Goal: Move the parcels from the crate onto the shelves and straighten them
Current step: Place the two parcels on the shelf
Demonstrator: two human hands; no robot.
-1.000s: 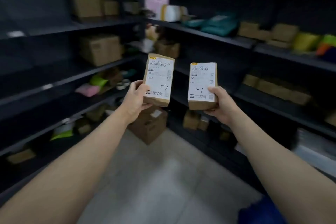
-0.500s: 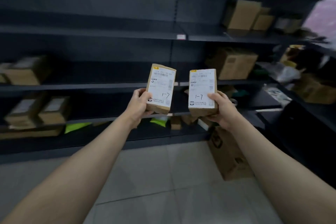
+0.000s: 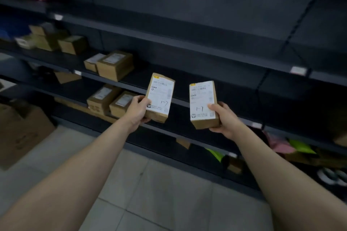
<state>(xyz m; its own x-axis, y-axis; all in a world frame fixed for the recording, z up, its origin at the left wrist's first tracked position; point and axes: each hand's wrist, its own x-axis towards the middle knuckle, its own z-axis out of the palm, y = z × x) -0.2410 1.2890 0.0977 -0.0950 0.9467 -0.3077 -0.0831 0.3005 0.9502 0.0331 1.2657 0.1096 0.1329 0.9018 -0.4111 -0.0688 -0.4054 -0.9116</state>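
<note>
My left hand (image 3: pixel 136 111) grips a small brown parcel (image 3: pixel 160 97) upright by its lower left edge; its white label reads "1-7". My right hand (image 3: pixel 224 118) holds a second, similar brown parcel (image 3: pixel 202 104) with the same marking. Both parcels are held in front of the dark shelving (image 3: pixel 187 43), level with a bare stretch of its middle shelves. No crate is in view.
Brown boxes (image 3: pixel 114 64) sit on the shelf to the left, with two more boxes (image 3: pixel 112 100) one shelf below. A large cardboard carton (image 3: pixel 20 131) stands on the tiled floor at left. Pink and green soft bags (image 3: pixel 293 146) lie on the low shelf at right.
The view has swung further left along the shelving and tilted. Both hands still hold their parcels side by side, now slightly further apart, in front of a different shelf section.
</note>
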